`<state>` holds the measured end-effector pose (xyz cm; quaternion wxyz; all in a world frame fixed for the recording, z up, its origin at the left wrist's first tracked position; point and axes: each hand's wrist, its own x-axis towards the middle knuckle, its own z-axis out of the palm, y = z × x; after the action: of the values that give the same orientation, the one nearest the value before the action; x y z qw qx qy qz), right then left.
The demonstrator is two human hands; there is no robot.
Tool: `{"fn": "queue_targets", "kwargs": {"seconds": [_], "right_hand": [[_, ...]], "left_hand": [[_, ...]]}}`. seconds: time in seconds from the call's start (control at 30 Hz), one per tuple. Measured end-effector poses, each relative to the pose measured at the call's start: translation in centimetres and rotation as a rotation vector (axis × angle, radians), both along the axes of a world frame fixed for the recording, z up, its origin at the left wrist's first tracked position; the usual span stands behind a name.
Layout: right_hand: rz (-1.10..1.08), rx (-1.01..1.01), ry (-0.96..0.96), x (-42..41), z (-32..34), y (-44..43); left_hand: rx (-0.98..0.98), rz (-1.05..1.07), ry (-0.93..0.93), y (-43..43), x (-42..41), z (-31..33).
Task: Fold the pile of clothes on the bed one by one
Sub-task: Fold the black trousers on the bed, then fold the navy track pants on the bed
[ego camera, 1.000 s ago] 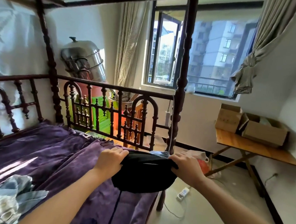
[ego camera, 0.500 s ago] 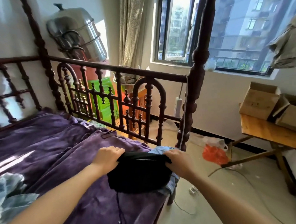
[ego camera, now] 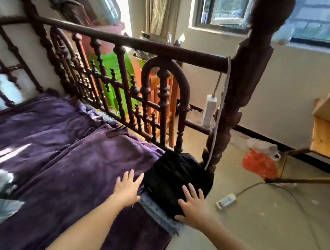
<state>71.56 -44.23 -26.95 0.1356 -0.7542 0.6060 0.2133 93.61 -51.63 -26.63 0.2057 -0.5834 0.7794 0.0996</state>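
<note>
Black garment [ego camera: 173, 180]: folded into a compact bundle, it is lying at 6 o'clock in the view, on the bed's corner just beside the bedpost [ego camera: 234, 107].
Blue-grey garment [ego camera: 156, 209]: it is lying folded under the black one, with its edge showing at the black bundle's 7 o'clock side.
Left hand [ego camera: 128, 188]: it is resting flat on the purple blanket [ego camera: 68, 165] with fingers straight and spread, gripping nothing. It is sitting at the black garment's 9 o'clock edge.
Right hand [ego camera: 191, 204]: it is pressing palm-down on the black garment's 5 o'clock part, fingers straight and spread.
Change: half a second ago both hands were pinching the black garment's far edge. Now they are letting it lie, and it is sitting closer to the post.
View: the camera is looking lower and nearer than before, so the window is showing only at 1 o'clock.
Unfolded pile [ego camera: 4, 196]: pale clothes are lying at 8 o'clock, well apart from the hands.
Floor: an orange bag [ego camera: 259, 164] is lying at 4 o'clock, with a white power strip [ego camera: 225, 199] near it at 5 o'clock.
</note>
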Motion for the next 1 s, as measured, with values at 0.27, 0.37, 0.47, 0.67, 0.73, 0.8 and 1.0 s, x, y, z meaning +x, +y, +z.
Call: {"fn": "queue_targets", "kwargs": {"seconds": [0.27, 0.37, 0.47, 0.67, 0.73, 0.8, 1.0], "right_hand": [[0.006, -0.288, -0.177, 3.4, -2.6, -4.4], [0.160, -0.400, -0.226, 7.8, 1.0, -6.9], [0.315, -0.416, -0.297, 13.1, 4.0, -8.4], [0.676, -0.347, -0.331, 23.7, 11.8, -6.9], [0.774, -0.345, -0.368, 27.0, 13.6, -5.8], [0.903, -0.372, -0.433, 30.1, 15.3, -4.0], [1.235, -0.358, -0.549, 36.9, 19.8, 4.7]], "left_hand": [[-0.008, 0.235, -0.007, 2.1, 6.3, 0.4], [-0.118, 0.333, 0.007, 3.0, 9.4, 2.6], [-0.226, 0.454, 0.010, 4.8, 13.1, 5.5], [-0.448, 0.768, -0.011, 13.3, 21.7, 12.5], [-0.514, 0.883, -0.046, 17.4, 23.7, 14.6], [-0.575, 0.997, -0.082, 22.0, 25.0, 16.3], [-0.782, 1.326, -0.183, 35.9, 24.1, 19.2]]}}
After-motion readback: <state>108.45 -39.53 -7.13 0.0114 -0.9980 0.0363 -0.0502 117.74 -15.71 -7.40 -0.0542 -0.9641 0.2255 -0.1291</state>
